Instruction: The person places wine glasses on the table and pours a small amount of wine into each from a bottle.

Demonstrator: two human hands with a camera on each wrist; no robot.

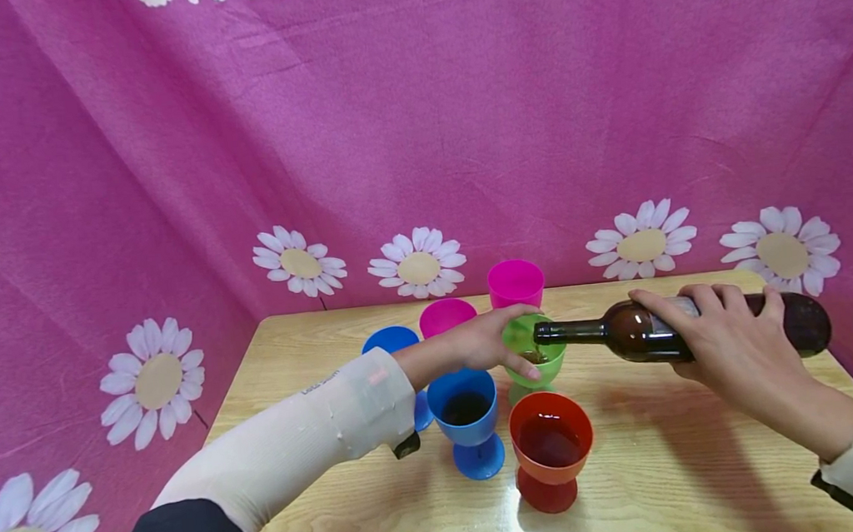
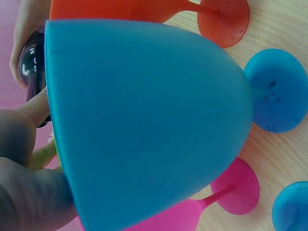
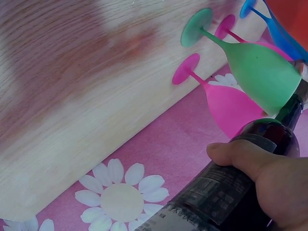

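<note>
My left hand [image 1: 488,340] holds the bowl of a green goblet [image 1: 555,366] from its left side, thumb in front and a finger behind. With my right hand [image 1: 741,341] I grip a dark wine bottle [image 1: 632,346], lying nearly level. Its mouth is at the green goblet's rim, and a thin stream falls into a little liquid there. Nearer me stand a blue goblet [image 1: 477,429] and a red goblet [image 1: 548,478], both holding dark liquid. The blue bowl fills much of the left wrist view, partly hiding my left hand.
Another blue goblet [image 1: 387,338] stands behind my left forearm. Two pink goblets [image 1: 516,284] are farther back; forearm and hand partly cover the nearer one. All stand on a wooden table [image 1: 660,465], with a pink flower-printed cloth [image 1: 536,124] behind it.
</note>
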